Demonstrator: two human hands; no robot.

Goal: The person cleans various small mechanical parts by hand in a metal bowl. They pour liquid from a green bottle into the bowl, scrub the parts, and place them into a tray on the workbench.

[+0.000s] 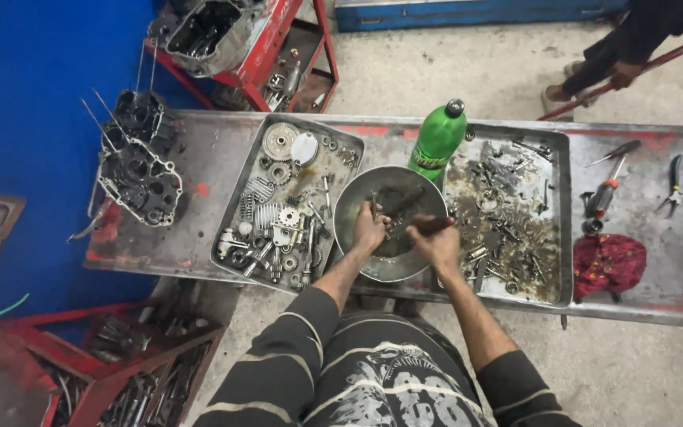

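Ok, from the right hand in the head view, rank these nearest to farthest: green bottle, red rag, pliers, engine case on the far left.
From the right hand, over the metal bowl:
1. Green bottle, just beyond the bowl, straight ahead.
2. Red rag, to the right on the bench.
3. Pliers, far right end.
4. Engine case, far left end.
Pliers and engine case are close to call.

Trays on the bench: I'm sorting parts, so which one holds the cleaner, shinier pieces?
The left tray, beside the left hand, holds bright gears and springs. The right tray, beyond the metal bowl, holds grimy, oily bits.
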